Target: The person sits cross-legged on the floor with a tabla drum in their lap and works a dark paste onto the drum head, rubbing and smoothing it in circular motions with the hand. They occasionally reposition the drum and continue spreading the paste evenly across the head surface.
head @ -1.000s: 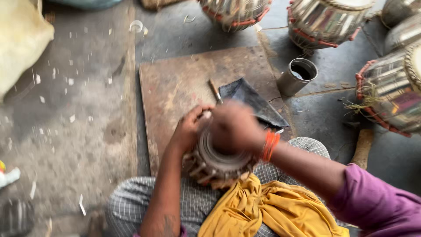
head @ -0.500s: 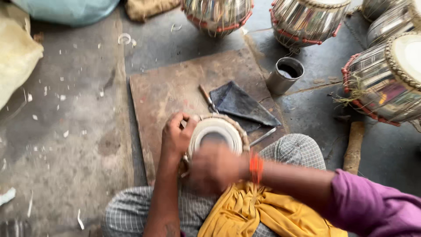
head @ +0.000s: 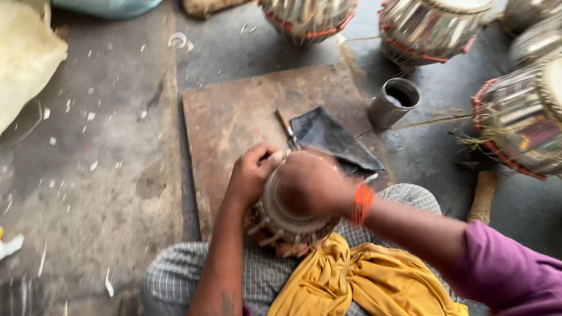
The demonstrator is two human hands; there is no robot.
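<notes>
Gripping a small drum [head: 287,219] (lap-held): left hand [head: 250,175], right hand [head: 310,184].

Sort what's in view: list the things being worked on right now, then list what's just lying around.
In hand:
small drum, on the lap
left hand, gripping its side
right hand, over its top, blurred
yellow cloth, under it

Lying about:
metal cup
dark cloth and tool on the board
finished drums
floor scraps
</notes>
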